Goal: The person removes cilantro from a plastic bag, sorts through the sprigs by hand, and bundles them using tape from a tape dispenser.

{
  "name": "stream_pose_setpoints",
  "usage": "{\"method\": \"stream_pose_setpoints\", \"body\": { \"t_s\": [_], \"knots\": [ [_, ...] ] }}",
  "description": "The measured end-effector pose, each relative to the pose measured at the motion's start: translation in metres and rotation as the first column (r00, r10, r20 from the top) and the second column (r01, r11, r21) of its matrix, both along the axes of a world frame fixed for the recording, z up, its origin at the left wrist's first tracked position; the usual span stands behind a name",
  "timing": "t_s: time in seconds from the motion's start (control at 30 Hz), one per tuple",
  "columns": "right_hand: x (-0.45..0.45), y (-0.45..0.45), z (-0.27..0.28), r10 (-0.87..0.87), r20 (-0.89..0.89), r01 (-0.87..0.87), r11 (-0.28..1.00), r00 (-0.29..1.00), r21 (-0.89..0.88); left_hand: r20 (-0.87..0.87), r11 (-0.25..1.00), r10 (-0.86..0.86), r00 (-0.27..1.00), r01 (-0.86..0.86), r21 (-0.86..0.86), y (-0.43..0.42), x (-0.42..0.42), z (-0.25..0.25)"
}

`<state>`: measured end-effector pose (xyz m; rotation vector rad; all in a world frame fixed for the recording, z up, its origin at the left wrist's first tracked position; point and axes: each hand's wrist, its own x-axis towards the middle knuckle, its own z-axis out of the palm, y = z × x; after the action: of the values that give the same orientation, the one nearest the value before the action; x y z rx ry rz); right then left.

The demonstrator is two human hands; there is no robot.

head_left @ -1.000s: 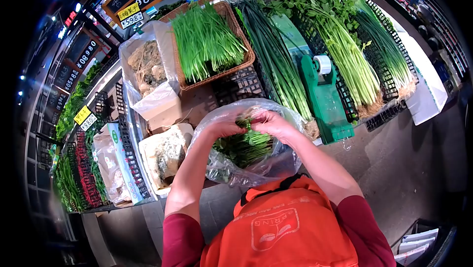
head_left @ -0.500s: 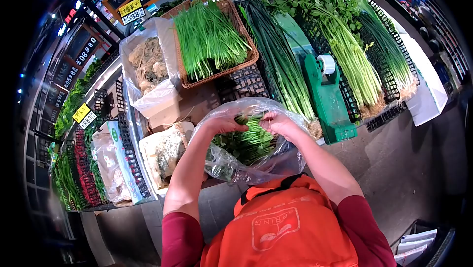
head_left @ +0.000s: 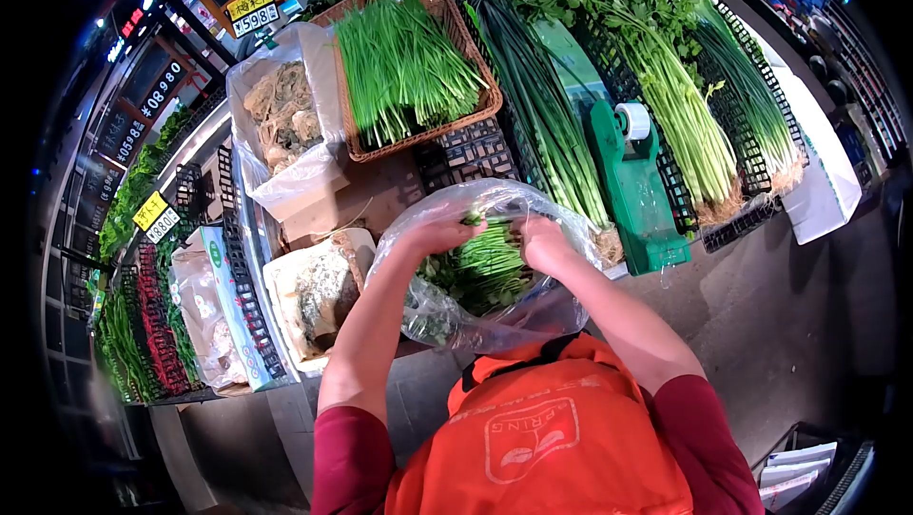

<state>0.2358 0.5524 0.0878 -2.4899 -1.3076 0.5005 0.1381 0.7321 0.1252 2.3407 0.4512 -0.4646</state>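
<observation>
Both hands [head_left: 544, 241] in clear plas. bag [head_left: 514, 332], by green stems [head_left: 490, 263].

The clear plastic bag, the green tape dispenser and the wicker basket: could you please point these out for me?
Clear plastic bag [head_left: 504, 330]: head view, on its near wall.
Green tape dispenser [head_left: 641, 199]: head view, on its body.
Wicker basket [head_left: 465, 35]: head view, on its right inner wall.

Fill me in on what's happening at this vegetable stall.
Someone in a bright red apron has their bare left hand and bare right hand at a bunch of green-stemmed leafy vegetables inside a clear plastic bag. The bag's mouth is open, left of a green plastic tape dispenser. Whether either hand grips them is hard to tell.
</observation>
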Motion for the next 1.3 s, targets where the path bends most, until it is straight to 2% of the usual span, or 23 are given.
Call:
{"method": "stream_pose_setpoints", "body": {
  "t_s": [0.1,0.13,0.17,0.23,0.33,0.43,0.47,0.57,0.6,0.7,0.73,0.83,0.87,0.9,0.93,1.0,1.03,1.07,1.1,1.17,1.23,1.27,1.3],
  "knots": [
    [0.004,0.022,-0.014,-0.046,0.05,0.05,0.995,0.998,-0.089,0.073,0.998,-0.039,0.997,0.035,0.06,0.003,0.002,-0.011],
    [0.008,0.032,-0.031,-0.216,-0.139,0.209,0.976,0.966,-0.062,0.057,0.998,-0.047,0.997,0.045,0.039,0.001,0.003,-0.004],
    [0.013,0.033,-0.047,-0.289,-0.191,0.284,0.957,0.938,-0.053,0.043,0.998,-0.055,0.998,0.054,0.016,-0.001,0.005,0.0],
    [0.006,0.033,-0.019,-0.422,-0.292,0.427,0.903,0.859,-0.048,0.0,0.998,-0.052,0.999,0.052,0.029,-0.004,0.007,0.003],
    [0.022,0.023,-0.021,0.067,-0.114,-0.065,0.998,0.991,0.024,-0.085,0.996,0.002,0.996,0.006,0.087,-0.008,0.01,-0.001],
    [0.012,0.019,-0.003,-0.091,-0.17,0.108,0.99,0.981,0.09,-0.076,1.0,-0.013,0.997,0.014,0.016,0.003,0.008,-0.025],
    [0.009,0.02,0.01,-0.147,-0.084,0.146,0.989,0.986,-0.018,-0.055,0.999,-0.03,0.998,0.028,-0.033,0.008,0.007,-0.038],
    [0.013,0.011,0.013,-0.053,-0.29,0.12,0.968,0.956,0.222,0.104,0.988,-0.15,0.983,0.147,0.045,0.014,0.006,-0.058],
    [0.01,0.007,0.018,-0.007,-0.256,0.1,0.931,0.967,0.351,0.099,0.991,-0.132,0.986,0.128,0.049,0.011,0.005,-0.055],
    [0.01,-0.003,0.013,-0.01,-0.759,0.368,0.879,0.651,0.304,0.07,0.985,-0.151,0.986,0.145,0.092,-0.006,-0.002,-0.012],
    [0.018,-0.007,-0.008,0.095,-0.811,0.301,0.899,0.577,0.319,0.044,0.974,-0.199,0.979,0.193,0.122,-0.016,-0.009,0.018],
    [0.011,-0.018,0.02,0.178,-0.789,0.179,0.923,0.587,0.342,0.102,0.951,-0.303,0.947,0.295,0.093,-0.024,-0.034,0.033],
    [0.017,-0.018,0.018,0.272,-0.841,0.096,0.93,0.468,0.354,0.073,0.935,-0.355,0.932,0.352,0.048,-0.03,-0.038,0.05],
    [0.019,-0.016,0.017,0.237,-0.849,0.101,0.942,0.472,0.319,0.047,0.914,-0.406,0.913,0.407,0.001,-0.037,-0.042,0.067],
    [0.02,-0.013,0.016,0.201,-0.857,0.106,0.954,0.475,0.282,0.192,0.905,-0.41,0.891,0.424,-0.036,-0.04,-0.048,0.078],
    [0.022,-0.003,0.013,0.207,-0.832,0.005,0.97,0.515,0.244,0.487,0.908,-0.294,0.823,0.4,-0.128,-0.029,-0.052,0.089],
    [0.017,-0.001,0.011,0.229,-0.705,-0.05,0.963,0.671,0.266,0.615,0.902,-0.215,0.759,0.396,-0.174,-0.021,-0.053,0.095],
    [0.009,0.001,0.008,0.249,-0.547,-0.11,0.955,0.799,0.274,0.661,0.891,-0.01,0.75,0.306,-0.335,-0.011,-0.056,0.102],
    [0.003,0.001,0.003,0.264,-0.365,-0.17,0.948,0.893,0.27,0.668,0.84,0.2,0.717,0.226,-0.494,-0.005,-0.056,0.108],
    [-0.009,0.004,-0.009,0.237,-0.285,-0.209,0.97,0.929,0.125,0.63,0.589,0.577,0.519,0.271,-0.762,-0.005,-0.052,0.126],
    [-0.01,0.016,-0.076,0.203,-0.465,-0.098,0.966,0.862,0.239,0.597,0.436,0.678,0.429,0.42,-0.796,0.008,-0.057,0.14],
    [-0.013,0.015,-0.078,0.22,-0.383,-0.105,0.948,0.897,0.299,0.629,0.448,0.686,0.366,0.469,-0.761,0.008,-0.061,0.152],
    [-0.014,0.013,-0.06,0.203,-0.33,-0.135,0.967,0.922,0.217,0.656,0.415,0.686,0.315,0.571,-0.708,0.008,-0.064,0.161]
  ]
}}
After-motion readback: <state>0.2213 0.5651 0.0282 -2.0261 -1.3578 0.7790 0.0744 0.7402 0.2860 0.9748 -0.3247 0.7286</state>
